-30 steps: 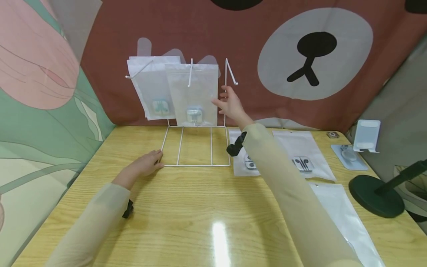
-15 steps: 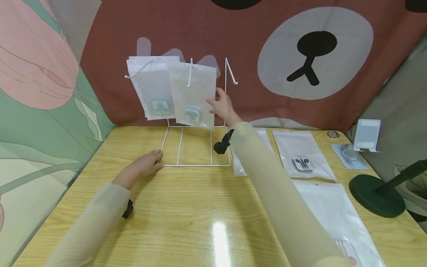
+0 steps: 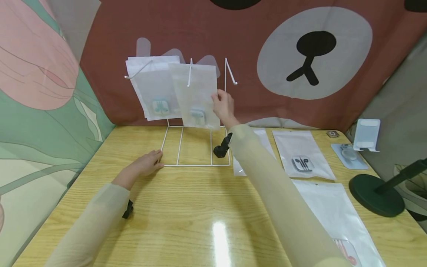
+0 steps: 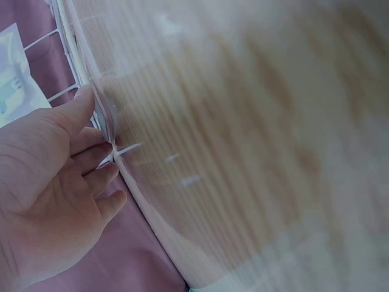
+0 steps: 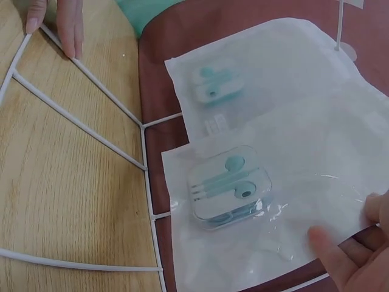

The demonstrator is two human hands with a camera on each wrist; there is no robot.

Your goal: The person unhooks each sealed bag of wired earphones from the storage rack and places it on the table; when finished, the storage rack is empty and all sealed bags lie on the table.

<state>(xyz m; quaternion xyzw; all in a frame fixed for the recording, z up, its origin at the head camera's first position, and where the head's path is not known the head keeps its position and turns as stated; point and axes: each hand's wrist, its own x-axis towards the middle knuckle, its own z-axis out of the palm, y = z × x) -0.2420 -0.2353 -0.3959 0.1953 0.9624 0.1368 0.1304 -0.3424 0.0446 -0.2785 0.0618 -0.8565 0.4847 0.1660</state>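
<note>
A white wire rack (image 3: 197,165) stands at the back of the wooden table (image 3: 200,215), with hooks on top. Two clear bags with teal earphone cases hang from the hooks: a left bag (image 3: 151,89) and a middle bag (image 3: 195,94). My right hand (image 3: 222,105) pinches the middle bag's right edge, and the bag hangs tilted. In the right wrist view my thumb (image 5: 331,258) lies on that bag (image 5: 273,201) near its earphone case (image 5: 230,190). My left hand (image 3: 146,165) rests flat on the table, fingers (image 4: 91,155) against the rack's front left corner (image 4: 130,182).
More earphone bags lie flat to the right of the rack (image 3: 301,155) and near the front right edge (image 3: 337,215). A white phone stand (image 3: 365,137) and a black round base (image 3: 377,194) sit at the far right. Printed cloth (image 3: 300,55) closes off the back and left.
My right hand has moved left from beside the rightmost hook onto the middle bag's right edge. The bag has swung and now tilts. The left hand has not moved.
</note>
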